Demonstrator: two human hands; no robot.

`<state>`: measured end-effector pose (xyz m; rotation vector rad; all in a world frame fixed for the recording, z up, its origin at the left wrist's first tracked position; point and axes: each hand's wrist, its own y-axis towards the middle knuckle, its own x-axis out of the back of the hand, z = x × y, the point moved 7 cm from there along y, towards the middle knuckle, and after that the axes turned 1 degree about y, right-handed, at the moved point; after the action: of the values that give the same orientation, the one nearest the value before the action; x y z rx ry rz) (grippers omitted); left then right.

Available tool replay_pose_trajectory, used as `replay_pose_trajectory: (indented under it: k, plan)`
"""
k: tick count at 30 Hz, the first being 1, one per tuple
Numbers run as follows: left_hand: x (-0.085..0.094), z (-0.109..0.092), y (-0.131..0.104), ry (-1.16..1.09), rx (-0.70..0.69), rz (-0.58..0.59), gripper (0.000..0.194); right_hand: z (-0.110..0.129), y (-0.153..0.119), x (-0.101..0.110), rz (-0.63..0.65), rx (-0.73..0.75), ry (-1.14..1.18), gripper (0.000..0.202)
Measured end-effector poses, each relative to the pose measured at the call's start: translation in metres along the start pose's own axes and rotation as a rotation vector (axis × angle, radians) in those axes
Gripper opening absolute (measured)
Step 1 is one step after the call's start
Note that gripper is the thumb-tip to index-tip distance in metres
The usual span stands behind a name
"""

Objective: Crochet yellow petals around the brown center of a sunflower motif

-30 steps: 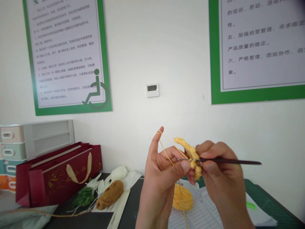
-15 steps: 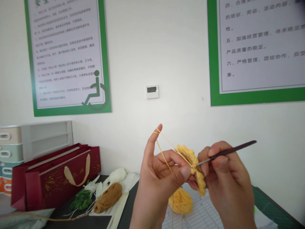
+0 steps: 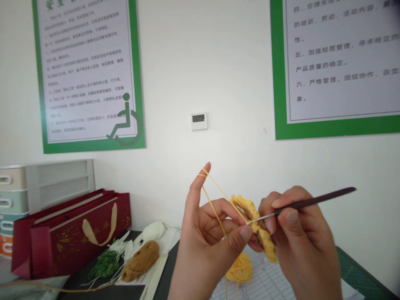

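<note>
My left hand [image 3: 209, 241] pinches the edge of a yellow crochet piece [image 3: 264, 237] between thumb and fingers. Its index finger points up with yellow yarn [image 3: 215, 183] looped round it, and the strand runs taut down to the stitches. In my right hand [image 3: 303, 237] is a crochet hook [image 3: 315, 198] with a dark handle, held like a pencil. The hook's metal tip lies at the top of the piece, by my left thumb. The piece has a ruffled edge and a brownish inner part. Below sits a yellow yarn ball [image 3: 240, 267], partly hidden by my left hand.
On the dark table [image 3: 125, 291] at left lie a brown yarn skein [image 3: 140, 261], green yarn [image 3: 104, 263] and white yarn [image 3: 153, 231]. A red gift bag [image 3: 78, 233] stands beside drawers [image 3: 14, 202]. Printed paper [image 3: 265, 275] and a green mat [image 3: 362, 275] are at right.
The hook has shifted right and outward, its tip now showing at the top of the piece. The crochet piece has tilted slightly and moved a little right. My left index finger stays raised.
</note>
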<state>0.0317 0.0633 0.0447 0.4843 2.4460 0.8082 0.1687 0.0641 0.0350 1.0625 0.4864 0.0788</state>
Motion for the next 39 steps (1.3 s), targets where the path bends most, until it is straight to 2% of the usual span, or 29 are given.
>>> replay_pose_trajectory:
  k: [10,14,16,24,26,29,31,33,39]
  plan:
    - [-0.001,-0.004,-0.001,0.002,-0.033,0.014,0.110,-0.005,-0.001,-0.007,0.042,-0.052,0.097,0.010]
    - [-0.003,-0.003,-0.002,-0.026,-0.018,0.017,0.112,-0.005,-0.002,-0.010,0.104,-0.032,0.093,0.007]
    - [-0.003,-0.003,-0.003,-0.035,-0.003,0.008,0.112,-0.003,-0.003,-0.012,0.116,0.019,0.079,0.004]
    - [-0.005,-0.001,-0.005,-0.082,0.051,0.042,0.110,0.021,-0.007,-0.007,-0.018,0.390,-0.179,0.004]
    - [-0.005,-0.001,-0.006,-0.085,0.048,0.050,0.110,0.026,-0.008,-0.005,0.015,0.485,-0.278,0.006]
    - [-0.006,0.000,-0.006,-0.082,0.039,0.064,0.109,0.028,-0.008,-0.004,0.112,0.541,-0.383,0.017]
    - [-0.008,0.001,-0.006,-0.089,0.041,0.071,0.110,0.031,-0.007,-0.005,0.121,0.585,-0.386,0.018]
    - [-0.009,0.001,-0.006,-0.101,0.044,0.082,0.111,0.032,-0.006,-0.008,0.095,0.584,-0.311,0.015]
    - [-0.010,0.001,-0.006,-0.141,0.049,0.096,0.110,0.017,-0.005,-0.017,-0.012,0.369,0.029,0.007]
